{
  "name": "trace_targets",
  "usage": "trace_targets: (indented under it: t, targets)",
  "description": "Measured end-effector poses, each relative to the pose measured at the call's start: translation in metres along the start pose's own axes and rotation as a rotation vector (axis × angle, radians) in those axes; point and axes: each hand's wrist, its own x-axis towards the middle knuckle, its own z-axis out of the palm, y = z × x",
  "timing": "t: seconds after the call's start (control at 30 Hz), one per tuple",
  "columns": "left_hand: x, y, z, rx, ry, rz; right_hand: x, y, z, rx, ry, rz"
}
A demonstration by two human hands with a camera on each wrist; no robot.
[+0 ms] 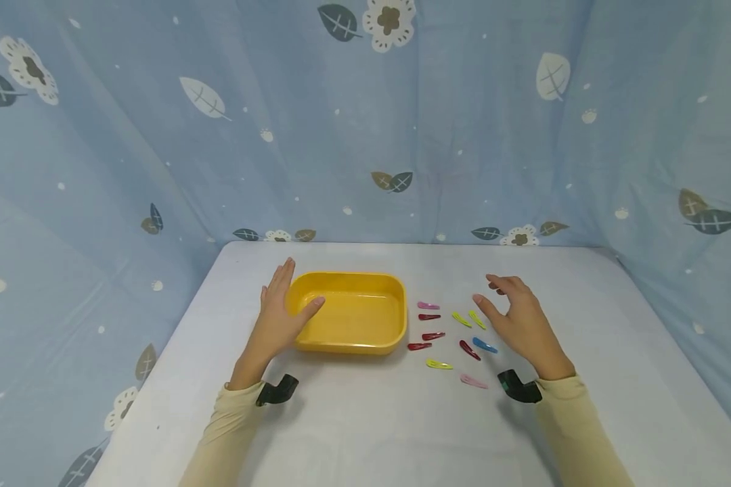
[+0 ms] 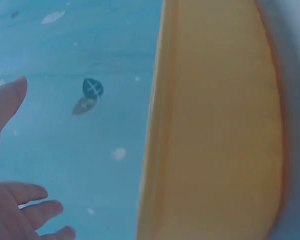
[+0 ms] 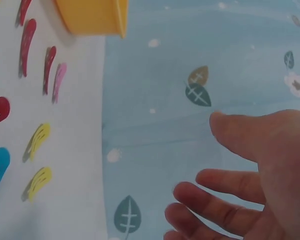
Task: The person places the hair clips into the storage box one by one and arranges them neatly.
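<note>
Logging both hands from my remote station: left hand (image 1: pixel 277 321) is spread wide, fingers nearly straight, thumb well apart, gripping nothing; it hovers at the left end of the yellow tray (image 1: pixel 353 350), and I cannot tell from the head view whether it touches the rim. Right hand (image 1: pixel 524 328) also holds nothing, its fingers loosely bent with a broad gap to the thumb, just right of the scattered clips. Those lie on the white table (image 1: pixel 365 433) to the right of the tray: dark red clips (image 1: pixel 433 336), yellow-green clips (image 1: pixel 440 364), one blue clip (image 1: pixel 484 345), and pink clips (image 1: pixel 474 382), one at the far edge of the group and one at the near. Handling estimate: each clip should be very light, stiff and springy, with a smooth glossy coat that may slide under a fingertip. They lie low, so I would pinch across the narrow width at mid-length, thumb against index finger; pressing on one end could tip or skid it. Tray reads as rigid, light plastic, likely slick; I would steady it by the left rim, thumb inside, fingers outside, without hard squeezing.
</note>
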Motion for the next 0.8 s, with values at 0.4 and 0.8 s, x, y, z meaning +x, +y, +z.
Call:
trace_targets:
  t: [0.4, 0.8]
  targets:
    - [-0.015, -0.036, -0.004, -0.147, -0.092, -0.154, -0.003, 0.014, 0.007, -0.018, 0.081, 0.039]
    - [-0.015, -0.052, 0.011, -0.183, -0.196, -0.248, -0.003, 0.023, 0.01, -0.004, 0.069, 0.087]
